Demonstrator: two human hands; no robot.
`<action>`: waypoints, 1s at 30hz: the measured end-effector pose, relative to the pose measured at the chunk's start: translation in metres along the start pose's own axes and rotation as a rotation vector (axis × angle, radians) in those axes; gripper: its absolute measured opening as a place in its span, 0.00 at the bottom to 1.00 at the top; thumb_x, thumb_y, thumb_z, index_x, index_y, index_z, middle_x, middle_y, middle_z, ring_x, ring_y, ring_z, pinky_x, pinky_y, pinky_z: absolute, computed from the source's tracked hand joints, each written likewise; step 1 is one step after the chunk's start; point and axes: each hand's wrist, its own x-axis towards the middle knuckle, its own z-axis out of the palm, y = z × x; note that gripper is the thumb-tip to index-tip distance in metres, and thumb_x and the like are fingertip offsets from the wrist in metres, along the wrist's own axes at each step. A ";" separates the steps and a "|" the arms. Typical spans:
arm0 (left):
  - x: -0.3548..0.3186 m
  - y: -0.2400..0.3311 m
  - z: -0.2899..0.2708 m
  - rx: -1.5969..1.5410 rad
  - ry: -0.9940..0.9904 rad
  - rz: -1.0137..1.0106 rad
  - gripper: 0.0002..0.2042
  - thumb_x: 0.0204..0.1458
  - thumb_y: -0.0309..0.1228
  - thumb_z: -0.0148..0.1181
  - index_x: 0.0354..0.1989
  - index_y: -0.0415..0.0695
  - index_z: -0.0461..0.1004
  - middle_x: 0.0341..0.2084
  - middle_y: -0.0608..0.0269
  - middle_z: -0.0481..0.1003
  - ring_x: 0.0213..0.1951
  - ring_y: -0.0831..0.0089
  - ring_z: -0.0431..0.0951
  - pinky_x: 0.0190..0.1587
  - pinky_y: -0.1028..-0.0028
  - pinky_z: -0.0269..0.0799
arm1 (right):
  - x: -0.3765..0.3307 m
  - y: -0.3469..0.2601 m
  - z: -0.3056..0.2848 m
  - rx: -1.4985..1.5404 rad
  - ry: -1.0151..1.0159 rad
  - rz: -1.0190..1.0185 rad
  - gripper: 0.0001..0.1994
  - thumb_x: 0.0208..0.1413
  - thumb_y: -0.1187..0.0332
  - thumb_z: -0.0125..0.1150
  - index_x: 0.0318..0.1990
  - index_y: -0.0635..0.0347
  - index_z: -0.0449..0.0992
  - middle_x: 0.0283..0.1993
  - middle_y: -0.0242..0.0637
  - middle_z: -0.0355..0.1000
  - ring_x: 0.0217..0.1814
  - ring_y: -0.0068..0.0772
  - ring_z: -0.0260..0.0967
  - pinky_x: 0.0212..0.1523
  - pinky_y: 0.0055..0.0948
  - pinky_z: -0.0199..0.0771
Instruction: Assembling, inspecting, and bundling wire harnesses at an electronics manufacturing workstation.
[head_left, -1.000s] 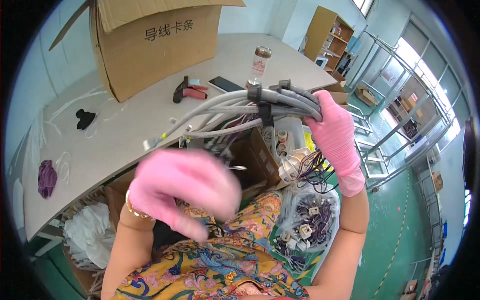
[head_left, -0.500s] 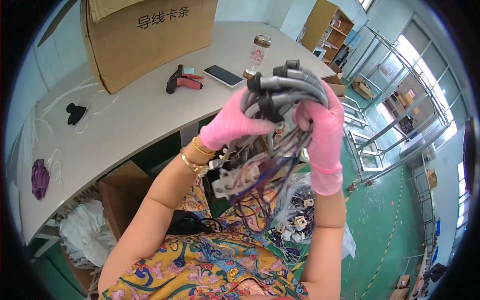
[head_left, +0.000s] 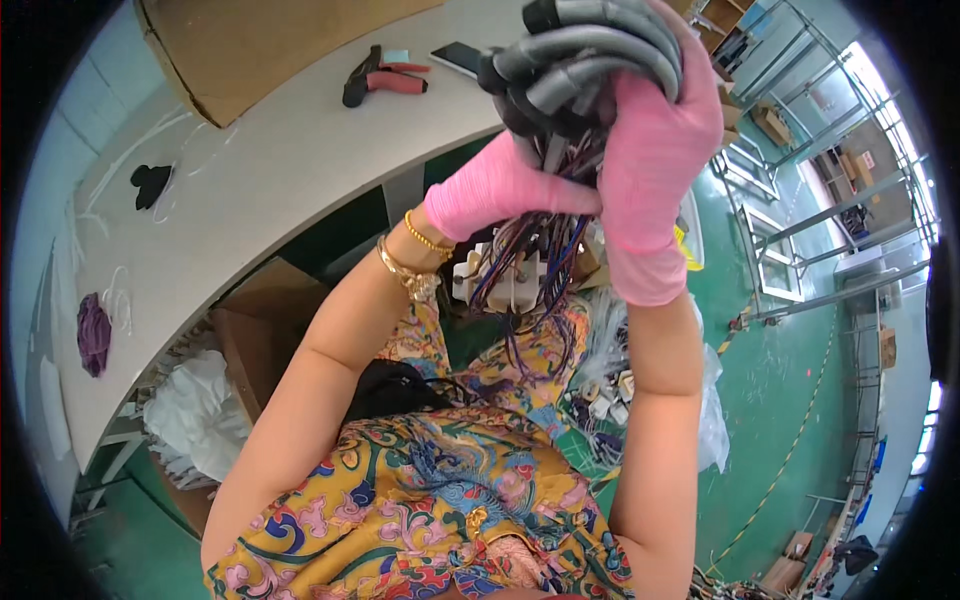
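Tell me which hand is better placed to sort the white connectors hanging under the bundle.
Left, probably. The left hand sits low, just above the white connectors; the right hand wraps the grey cable bundle higher up.

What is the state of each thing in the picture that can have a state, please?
Left hand: gloved, closed on the cable bundle.
Right hand: gloved, closed on the cable bundle.
Cable bundle: bent over, held up, connectors hanging below.
Cardboard box: standing on the table.
Hand tool: lying on the table, untouched.
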 end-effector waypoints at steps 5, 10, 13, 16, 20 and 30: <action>-0.001 0.013 0.003 -0.251 -0.068 -0.177 0.11 0.47 0.25 0.65 0.38 0.37 0.75 0.26 0.63 0.77 0.29 0.77 0.77 0.36 0.76 0.73 | 0.017 -0.018 0.025 -0.769 0.043 0.253 0.16 0.51 0.81 0.51 0.49 0.69 0.72 0.43 0.38 0.76 0.46 0.27 0.74 0.50 0.21 0.73; -0.004 0.012 0.018 -0.330 0.312 -0.203 0.07 0.53 0.25 0.59 0.38 0.37 0.74 0.24 0.66 0.73 0.26 0.78 0.73 0.36 0.74 0.73 | 0.025 -0.011 0.011 -1.176 -0.104 0.242 0.16 0.50 0.78 0.56 0.48 0.67 0.73 0.40 0.40 0.77 0.45 0.29 0.75 0.49 0.23 0.73; 0.006 0.032 0.010 -0.064 0.210 -0.165 0.08 0.49 0.24 0.63 0.37 0.41 0.74 0.22 0.73 0.70 0.21 0.82 0.68 0.23 0.81 0.61 | 0.024 -0.063 0.008 -1.332 -0.240 0.333 0.28 0.49 0.73 0.60 0.61 0.62 0.62 0.52 0.44 0.70 0.57 0.38 0.69 0.58 0.31 0.67; 0.003 0.023 -0.016 -0.800 -0.130 0.245 0.07 0.52 0.23 0.60 0.39 0.41 0.72 0.18 0.73 0.64 0.18 0.83 0.61 0.22 0.80 0.56 | -0.035 -0.118 -0.031 -1.318 -0.249 0.551 0.39 0.43 0.71 0.66 0.66 0.60 0.57 0.61 0.46 0.64 0.64 0.42 0.63 0.65 0.34 0.60; 0.008 0.044 -0.016 -1.120 -0.217 0.272 0.08 0.55 0.23 0.56 0.44 0.41 0.70 0.16 0.75 0.58 0.17 0.82 0.57 0.25 0.80 0.60 | -0.177 -0.140 -0.085 -0.960 -0.177 1.146 0.52 0.26 0.69 0.79 0.67 0.58 0.57 0.67 0.44 0.56 0.72 0.43 0.48 0.73 0.31 0.42; -0.001 0.114 -0.077 -0.152 0.321 0.288 0.06 0.61 0.25 0.52 0.44 0.43 0.72 0.16 0.78 0.54 0.19 0.83 0.57 0.35 0.78 0.67 | -0.252 -0.092 -0.057 -0.597 0.206 1.654 0.06 0.57 0.70 0.57 0.34 0.62 0.77 0.24 0.20 0.65 0.27 0.12 0.57 0.28 0.17 0.56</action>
